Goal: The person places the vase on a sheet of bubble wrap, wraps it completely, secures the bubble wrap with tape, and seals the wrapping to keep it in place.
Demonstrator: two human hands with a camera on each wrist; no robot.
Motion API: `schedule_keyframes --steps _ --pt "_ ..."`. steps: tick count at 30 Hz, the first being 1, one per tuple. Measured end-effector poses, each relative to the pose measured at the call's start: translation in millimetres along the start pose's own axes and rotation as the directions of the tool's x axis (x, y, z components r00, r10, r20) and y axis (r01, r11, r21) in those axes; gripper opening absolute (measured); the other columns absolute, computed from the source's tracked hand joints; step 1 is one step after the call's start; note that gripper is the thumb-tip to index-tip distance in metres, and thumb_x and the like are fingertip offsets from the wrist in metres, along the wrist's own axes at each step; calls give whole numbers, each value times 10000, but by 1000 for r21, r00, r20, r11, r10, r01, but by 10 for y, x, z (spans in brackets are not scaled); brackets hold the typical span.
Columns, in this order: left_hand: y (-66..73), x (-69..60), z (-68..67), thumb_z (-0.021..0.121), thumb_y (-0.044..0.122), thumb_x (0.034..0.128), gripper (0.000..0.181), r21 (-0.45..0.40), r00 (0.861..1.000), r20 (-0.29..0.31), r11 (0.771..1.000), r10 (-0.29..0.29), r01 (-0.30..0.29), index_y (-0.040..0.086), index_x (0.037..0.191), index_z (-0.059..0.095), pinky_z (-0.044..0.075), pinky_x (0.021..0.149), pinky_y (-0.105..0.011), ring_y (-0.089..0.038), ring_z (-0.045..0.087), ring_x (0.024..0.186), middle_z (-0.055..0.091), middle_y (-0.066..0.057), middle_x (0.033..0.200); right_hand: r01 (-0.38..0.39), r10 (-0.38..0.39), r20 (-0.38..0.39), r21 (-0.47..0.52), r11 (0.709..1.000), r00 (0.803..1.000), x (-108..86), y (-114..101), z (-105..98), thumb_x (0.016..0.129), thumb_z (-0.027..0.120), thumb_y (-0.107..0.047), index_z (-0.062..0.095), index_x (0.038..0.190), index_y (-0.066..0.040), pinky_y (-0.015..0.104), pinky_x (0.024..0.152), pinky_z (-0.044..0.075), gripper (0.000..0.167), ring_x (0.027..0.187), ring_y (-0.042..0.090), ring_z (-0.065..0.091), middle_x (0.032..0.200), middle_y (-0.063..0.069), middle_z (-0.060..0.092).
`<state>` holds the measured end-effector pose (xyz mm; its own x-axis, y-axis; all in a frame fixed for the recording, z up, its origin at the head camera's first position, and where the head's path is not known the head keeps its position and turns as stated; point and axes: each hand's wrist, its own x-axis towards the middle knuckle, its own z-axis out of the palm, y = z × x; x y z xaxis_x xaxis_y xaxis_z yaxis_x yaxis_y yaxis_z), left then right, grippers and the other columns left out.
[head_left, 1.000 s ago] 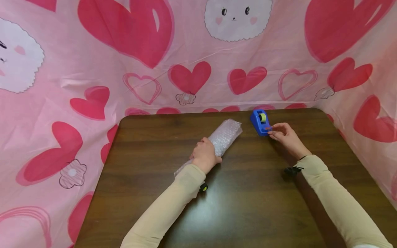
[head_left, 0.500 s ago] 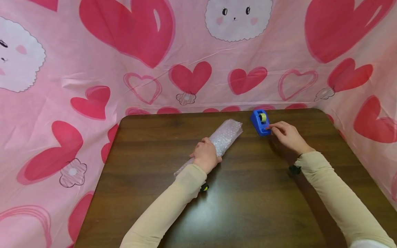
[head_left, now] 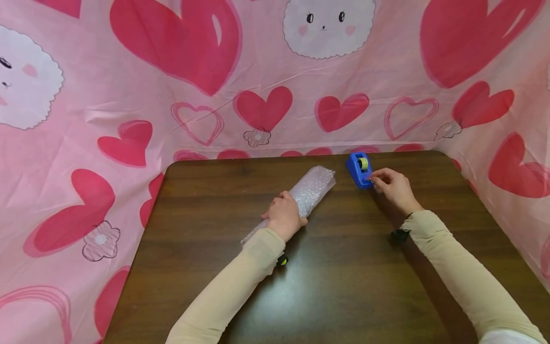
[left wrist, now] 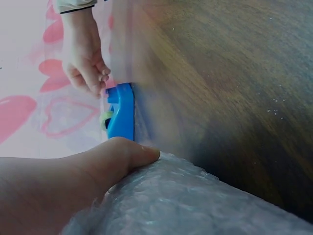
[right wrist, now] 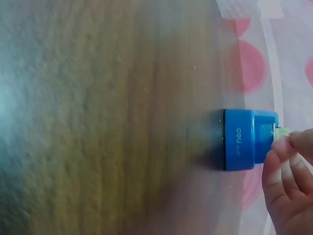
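Note:
A roll of bubble wrap [head_left: 311, 191] lies slantwise on the table, its near end partly hidden by my left hand [head_left: 283, 215]. That hand grips it from above, the thumb [left wrist: 142, 155] along its side in the left wrist view. A blue tape dispenser [head_left: 358, 169] with a yellow-green tape core [head_left: 363, 164] stands near the back edge. My right hand [head_left: 395, 188] is at the dispenser's cutter end, finger and thumb pinching the end of the clear tape [right wrist: 282, 143]. The tape itself is hard to make out.
The brown wooden table [head_left: 343, 286] runs back to a pink cloth [head_left: 146, 86] printed with hearts, which stands up behind and along both sides. The tape dispenser is close to the cloth.
My right hand has shifted slightly at the dispenser's cutter end, and its fingers have drawn into a closer pinch. My left hand and the bubble wrap have stayed put.

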<state>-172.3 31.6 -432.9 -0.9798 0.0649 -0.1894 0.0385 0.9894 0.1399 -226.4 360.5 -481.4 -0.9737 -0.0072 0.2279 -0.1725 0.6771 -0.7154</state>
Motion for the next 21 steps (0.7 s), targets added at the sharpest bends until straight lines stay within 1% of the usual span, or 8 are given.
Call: schedule_keyframes --steps 3,5,7,9,11,12,14,21 --pt "-9 -8 5 845 552 820 988 7 1000 -4 1000 5 -5 -101 1428 421 564 826 -674 -445 701 1057 642 -341 1212 -59 60 -1 64 996 998 -22 -1 32 1023 663 -109 532 1202 78 149 592 499 290 644 1 597 906 230 711" --pt "-14 -8 13 850 552 814 985 4 1000 -13 1000 8 -8 -101 1419 428 565 818 -675 -448 707 1039 646 -341 1199 -122 123 4 111 986 992 -34 -6 54 1020 673 -129 455 1215 90 151 595 507 366 631 -15 603 858 174 715" --pt "-19 -2 24 854 550 808 985 0 1000 -22 1000 11 -11 -101 1415 434 566 809 -676 -447 710 1029 651 -340 1190 -194 194 13 164 967 981 -40 -14 75 1021 671 -139 431 1235 119 150 601 520 412 627 -26 613 819 85 716" --pt "-23 6 32 859 546 804 988 -6 999 -28 1000 15 -15 -102 1417 434 566 801 -680 -447 709 1033 652 -340 1189 -272 271 39 241 932 962 -42 -16 97 1025 661 -139 444 1253 171 153 609 538 442 627 -29 626 792 -3 712" --pt "-24 11 37 863 544 801 992 -8 999 -33 1000 18 -18 -102 1420 435 566 794 -682 -443 708 1038 654 -339 1188 -336 329 80 328 883 941 -39 -12 120 1039 633 -128 471 1276 213 165 624 560 446 633 -22 636 767 -64 699" --pt "-24 14 38 865 543 799 992 -8 999 -37 1000 20 -20 -103 1419 438 567 788 -682 -441 708 1040 656 -338 1186 -362 350 101 363 859 931 -33 -3 130 1046 617 -122 480 1287 227 167 634 566 445 640 -22 637 761 -83 692" --pt "-23 15 33 866 542 799 991 -8 999 -38 1000 25 -25 -103 1419 440 568 782 -682 -438 707 1045 658 -336 1187 -386 366 132 421 820 921 -28 9 149 1055 592 -107 500 1276 239 170 649 571 421 650 -19 637 747 -98 686" --pt "-37 16 34 869 540 794 986 -9 998 -51 999 41 -42 -103 1413 448 572 757 -681 -437 709 1039 663 -333 1185 -381 340 183 576 723 922 -20 48 176 1056 562 -43 559 1103 144 174 685 575 193 683 10 667 750 -72 698"
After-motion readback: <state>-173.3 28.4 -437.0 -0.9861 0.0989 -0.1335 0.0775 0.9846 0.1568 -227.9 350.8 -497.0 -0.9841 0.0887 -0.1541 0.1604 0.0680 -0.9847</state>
